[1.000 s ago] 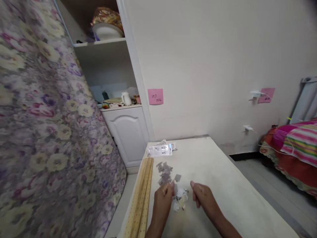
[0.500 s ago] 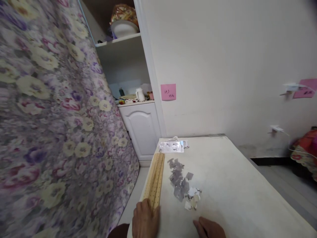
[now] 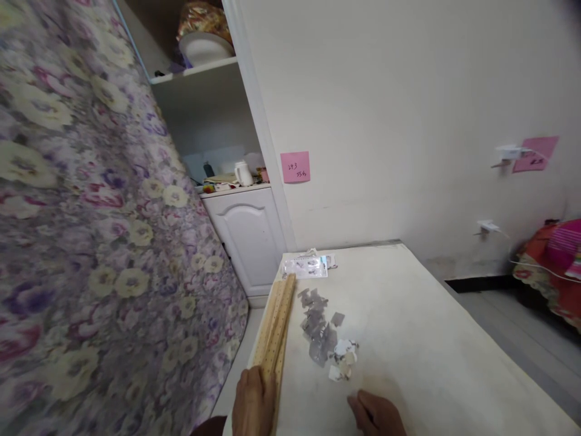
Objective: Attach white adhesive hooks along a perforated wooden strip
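My left hand (image 3: 254, 399) is closed around the near end of pale wooden strips (image 3: 275, 327) dotted with small holes. They lie lengthwise along the table's left edge, and one appears tilted up on its side over the others. My right hand (image 3: 376, 413) rests low over the table with its fingers curled together; whatever it may hold is hidden. Just beyond it sits a small cluster of white and cream pieces (image 3: 344, 357). A pile of flat grey translucent pieces (image 3: 319, 330) spreads between that cluster and the strips, with a single grey piece (image 3: 338, 318) lying apart.
Clear packaging (image 3: 304, 267) with small metal-looking items lies at the table's far left corner. The white table (image 3: 408, 327) meets the wall at its far end. A floral curtain (image 3: 113, 242) hangs at left, beside a white cupboard (image 3: 245, 236). Red fabric (image 3: 540, 260) is at far right.
The view has swung slightly right, so everything sits further left. One wooden strip under my left hand has turned up onto its side. My right hand stays curled near the white pieces.
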`<state>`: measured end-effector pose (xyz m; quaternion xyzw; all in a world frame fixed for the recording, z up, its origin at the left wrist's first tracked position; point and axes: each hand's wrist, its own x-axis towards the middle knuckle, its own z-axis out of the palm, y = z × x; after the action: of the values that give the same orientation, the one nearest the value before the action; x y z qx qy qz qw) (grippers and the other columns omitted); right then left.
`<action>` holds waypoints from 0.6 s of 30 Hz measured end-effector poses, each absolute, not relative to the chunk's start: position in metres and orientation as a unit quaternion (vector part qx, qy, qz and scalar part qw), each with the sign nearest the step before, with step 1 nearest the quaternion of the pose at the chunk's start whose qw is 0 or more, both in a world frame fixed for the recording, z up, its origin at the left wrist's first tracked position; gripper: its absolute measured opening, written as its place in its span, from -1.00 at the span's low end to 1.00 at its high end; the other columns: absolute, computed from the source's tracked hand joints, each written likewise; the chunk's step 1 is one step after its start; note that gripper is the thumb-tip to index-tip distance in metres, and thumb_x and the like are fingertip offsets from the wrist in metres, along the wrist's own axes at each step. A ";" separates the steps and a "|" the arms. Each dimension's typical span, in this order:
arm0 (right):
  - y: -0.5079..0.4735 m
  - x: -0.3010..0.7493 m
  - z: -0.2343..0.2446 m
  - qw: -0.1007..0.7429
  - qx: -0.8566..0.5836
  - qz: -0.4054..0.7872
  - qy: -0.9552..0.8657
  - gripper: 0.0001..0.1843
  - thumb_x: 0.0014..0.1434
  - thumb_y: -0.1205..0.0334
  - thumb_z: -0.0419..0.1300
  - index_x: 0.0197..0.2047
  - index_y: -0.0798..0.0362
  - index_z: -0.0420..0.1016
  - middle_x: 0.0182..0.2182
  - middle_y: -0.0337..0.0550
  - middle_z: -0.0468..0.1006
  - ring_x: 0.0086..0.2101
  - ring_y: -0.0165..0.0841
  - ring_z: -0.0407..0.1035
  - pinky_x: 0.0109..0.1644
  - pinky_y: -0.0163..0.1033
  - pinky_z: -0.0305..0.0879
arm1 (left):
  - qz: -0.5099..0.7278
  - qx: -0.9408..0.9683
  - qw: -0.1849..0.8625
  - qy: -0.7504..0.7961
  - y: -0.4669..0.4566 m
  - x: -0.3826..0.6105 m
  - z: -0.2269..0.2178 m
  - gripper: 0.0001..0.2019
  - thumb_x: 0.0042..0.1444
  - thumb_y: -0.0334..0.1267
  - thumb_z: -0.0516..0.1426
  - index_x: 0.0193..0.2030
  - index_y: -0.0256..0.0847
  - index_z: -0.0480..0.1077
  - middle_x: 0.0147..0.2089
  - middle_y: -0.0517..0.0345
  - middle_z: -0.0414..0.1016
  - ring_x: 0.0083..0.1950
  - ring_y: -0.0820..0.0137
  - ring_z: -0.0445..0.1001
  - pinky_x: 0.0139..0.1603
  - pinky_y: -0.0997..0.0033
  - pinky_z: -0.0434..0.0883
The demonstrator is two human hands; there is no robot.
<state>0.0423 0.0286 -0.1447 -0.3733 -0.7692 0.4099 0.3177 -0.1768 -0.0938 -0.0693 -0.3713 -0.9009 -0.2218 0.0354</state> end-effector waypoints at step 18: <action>0.090 0.197 -0.154 0.461 -0.586 0.474 -0.469 -0.21 0.02 -0.19 0.04 0.23 0.07 0.11 -0.02 0.00 0.41 -0.33 -0.29 0.46 -0.19 -0.22 0.42 | -0.215 -0.659 -0.079 -0.716 -0.084 -0.104 -0.083 -0.70 0.20 -0.12 -0.02 0.01 -0.10 0.33 0.00 -0.01 0.41 -0.01 0.23 0.33 0.02 0.19 0.30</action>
<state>0.1972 0.0902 -0.1536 -0.5862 -0.4688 0.4738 0.4606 -0.1039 -0.0842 -0.0827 -0.6593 -0.7162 -0.2150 -0.0787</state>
